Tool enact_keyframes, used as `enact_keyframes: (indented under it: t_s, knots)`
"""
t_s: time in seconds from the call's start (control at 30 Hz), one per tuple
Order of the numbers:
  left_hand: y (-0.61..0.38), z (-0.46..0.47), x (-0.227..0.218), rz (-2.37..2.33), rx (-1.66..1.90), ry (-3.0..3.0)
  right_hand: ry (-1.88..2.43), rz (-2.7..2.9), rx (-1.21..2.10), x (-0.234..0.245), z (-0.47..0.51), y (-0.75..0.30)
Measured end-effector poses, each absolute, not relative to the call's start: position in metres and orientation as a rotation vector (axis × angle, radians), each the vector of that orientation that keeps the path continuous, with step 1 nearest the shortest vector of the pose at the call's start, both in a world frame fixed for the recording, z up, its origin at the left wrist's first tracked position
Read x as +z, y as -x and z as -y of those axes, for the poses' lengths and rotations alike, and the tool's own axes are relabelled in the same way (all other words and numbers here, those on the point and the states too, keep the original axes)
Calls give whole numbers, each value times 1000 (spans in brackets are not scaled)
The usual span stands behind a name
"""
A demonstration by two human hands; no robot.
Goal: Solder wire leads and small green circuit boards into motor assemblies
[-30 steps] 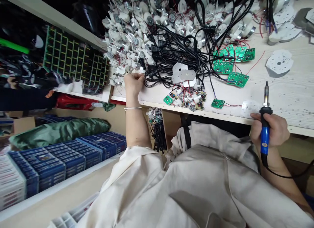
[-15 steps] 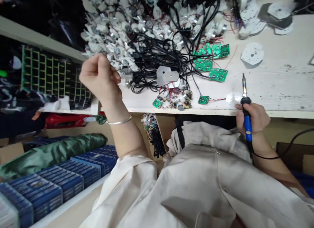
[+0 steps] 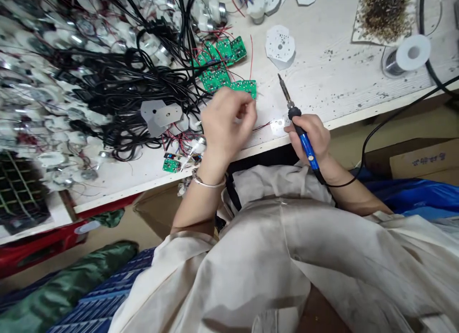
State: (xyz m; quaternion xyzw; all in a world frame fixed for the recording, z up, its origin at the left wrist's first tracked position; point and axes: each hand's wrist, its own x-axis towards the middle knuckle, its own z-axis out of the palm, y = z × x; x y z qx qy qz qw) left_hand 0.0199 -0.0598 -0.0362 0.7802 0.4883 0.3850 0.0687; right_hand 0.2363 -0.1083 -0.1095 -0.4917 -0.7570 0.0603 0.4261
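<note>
My left hand (image 3: 227,125) hovers with bunched fingers over the bench, touching or just by a green circuit board (image 3: 244,88). Whether those fingers hold anything is hidden. My right hand (image 3: 310,139) is shut around the blue handle of a soldering iron (image 3: 304,144), its tip pointing away from me over the bare bench. Just left of that hand lies a small white perforated plate (image 3: 278,126) with a thin red wire (image 3: 261,127) nearby. Several more green boards (image 3: 218,77) sit wired together beside a tangle of black power cords (image 3: 118,84).
A white wooden workbench (image 3: 340,79) holds heaps of white motor assemblies (image 3: 53,160), a white octagonal plate (image 3: 280,46), a solder spool (image 3: 412,53) and a sheet of brown bits (image 3: 383,15). Cardboard (image 3: 426,158) and blue plastic (image 3: 412,194) lie below the front edge.
My view has swung, turning the bench in the frame. My left hand has moved from beside the motors and cords to the green boards. The soldering iron stays in my right hand.
</note>
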Motion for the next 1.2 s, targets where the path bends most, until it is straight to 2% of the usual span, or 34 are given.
enact_keyframes:
  t_s: [0.13, 0.3, 0.43, 0.73, 1.0, 1.2]
  knots:
    - [-32, 85, -66, -1530, 831, -2421, 1203, 1854, 211, -107, 109, -236]
    - [-34, 98, -91, -1568, 796, -2380, 1376, 1924, 403, -92, 109, -237]
    - [-34, 94, -92, -1583, 782, -2391, 1676, 1941, 630, -77, 112, -237]
    - [-39, 92, -90, -1639, 733, -2392, 1405, 1382, 526, -94, 126, -251]
    - [-38, 90, -84, -1580, 660, -2251, 1585, 1574, 623, -92, 127, -263]
    - [-39, 89, -86, -1583, 648, -2245, 1431, 1484, 709, -93, 124, -264]
